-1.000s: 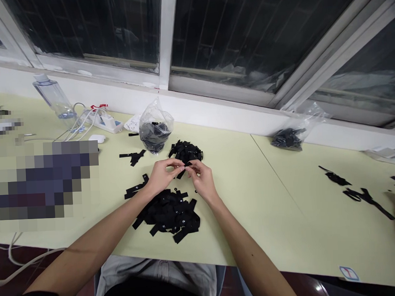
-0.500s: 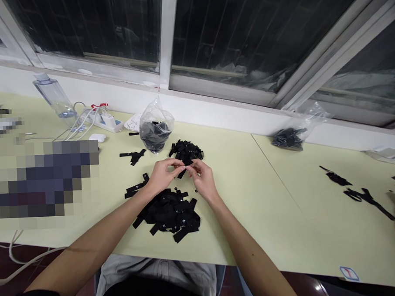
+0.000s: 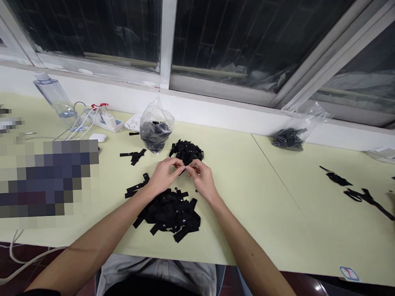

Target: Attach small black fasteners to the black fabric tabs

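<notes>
My left hand [image 3: 164,175] and my right hand [image 3: 201,176] meet fingertip to fingertip over the table, both pinching a small black strip [image 3: 182,171] that is mostly hidden by the fingers. Just beyond them lies a heap of black strips [image 3: 186,150]. Nearer to me, below my wrists, a larger pile of black strips [image 3: 170,212] spreads out, some with small white marks. A few loose strips [image 3: 137,187] lie left of my left hand. Small black rings [image 3: 176,188] rest between the piles.
A clear bag of black pieces [image 3: 156,134] stands behind the far heap, with a few strips [image 3: 133,156] to its left. Farther left are a power strip [image 3: 106,120] and a bottle [image 3: 55,97]. On the right lie another bag [image 3: 288,137] and black straps [image 3: 370,199].
The black strip between my fingertips has turned, and less of it shows below them. Both hands have stayed nearly in place.
</notes>
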### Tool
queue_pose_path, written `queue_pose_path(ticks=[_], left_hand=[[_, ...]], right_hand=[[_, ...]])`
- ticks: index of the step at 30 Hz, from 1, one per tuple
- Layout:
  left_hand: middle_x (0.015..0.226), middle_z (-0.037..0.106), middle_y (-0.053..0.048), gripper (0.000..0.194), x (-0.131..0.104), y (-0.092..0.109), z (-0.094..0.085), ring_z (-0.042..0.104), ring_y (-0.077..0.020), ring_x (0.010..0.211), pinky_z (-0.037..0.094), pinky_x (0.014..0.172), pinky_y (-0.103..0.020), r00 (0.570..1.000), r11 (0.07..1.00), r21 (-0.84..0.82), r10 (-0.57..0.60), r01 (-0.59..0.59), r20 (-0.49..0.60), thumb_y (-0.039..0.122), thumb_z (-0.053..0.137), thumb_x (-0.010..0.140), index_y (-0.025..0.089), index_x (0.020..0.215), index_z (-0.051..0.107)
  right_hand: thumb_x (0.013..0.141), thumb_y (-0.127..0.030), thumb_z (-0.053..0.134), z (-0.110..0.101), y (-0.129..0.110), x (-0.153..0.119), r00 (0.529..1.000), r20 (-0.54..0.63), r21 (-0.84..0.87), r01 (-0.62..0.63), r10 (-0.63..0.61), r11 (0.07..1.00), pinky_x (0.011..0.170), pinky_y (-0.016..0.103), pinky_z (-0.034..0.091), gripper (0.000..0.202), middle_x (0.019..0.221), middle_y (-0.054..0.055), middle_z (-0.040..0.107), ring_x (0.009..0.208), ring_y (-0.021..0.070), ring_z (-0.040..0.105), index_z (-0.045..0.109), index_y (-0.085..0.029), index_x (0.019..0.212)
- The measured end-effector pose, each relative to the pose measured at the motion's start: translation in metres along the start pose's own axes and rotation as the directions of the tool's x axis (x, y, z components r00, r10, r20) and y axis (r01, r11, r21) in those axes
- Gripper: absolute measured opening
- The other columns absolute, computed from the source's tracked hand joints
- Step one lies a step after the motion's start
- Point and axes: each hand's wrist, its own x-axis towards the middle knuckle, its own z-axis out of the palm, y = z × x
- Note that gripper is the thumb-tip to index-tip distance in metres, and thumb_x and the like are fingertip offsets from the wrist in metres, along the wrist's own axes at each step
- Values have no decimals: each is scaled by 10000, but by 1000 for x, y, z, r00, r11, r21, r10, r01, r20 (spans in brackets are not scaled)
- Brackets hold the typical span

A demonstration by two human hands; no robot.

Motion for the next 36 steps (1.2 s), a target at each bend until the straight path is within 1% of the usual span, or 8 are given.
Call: queue_pose_path(ticks=[4,11,16,27,36], left_hand=[[934,688,-32,163,0,1,-1,629,-192,895,495,790,-314,1000,1000,-1,7,-7,-1,338,546,941,209,920,644],[944,687,-32,148,-1,1,-1,622,-191,891,489,796,-315,1000,1000,4,22,-22,6,321,543,944,216,947,647],[957,684,-34,156,0,1,-2,621,-193,901,483,797,-314,1000,1000,15,23,-23,19,324,535,949,215,966,644],[942,689,-41,153,1,3,-5,615,-210,924,482,824,-336,998,998,33,49,-50,36,313,536,940,212,918,650],[925,692,-38,154,0,3,-7,594,-215,937,471,819,-336,996,994,73,80,-83,51,296,531,938,212,879,646]], right_hand=[[910,-361,539,0,-1,0,1000,10,-7,3,-3,1000,644,309,469,161,772,20,591,668,182,571,546,-218,837],[906,-363,546,-1,-2,1,1000,22,-16,5,-5,1000,634,301,455,149,781,16,593,660,174,562,553,-218,874],[914,-374,541,-2,-4,-1,1000,26,-33,12,-11,999,637,294,446,180,760,8,574,659,167,549,528,-217,827],[908,-453,544,-3,-7,-1,999,41,-49,-14,16,999,638,306,454,243,769,23,601,674,183,558,553,-219,842],[910,-414,539,-3,-7,-2,998,58,-56,-7,10,998,644,310,453,211,747,14,593,662,180,557,536,-222,822]])
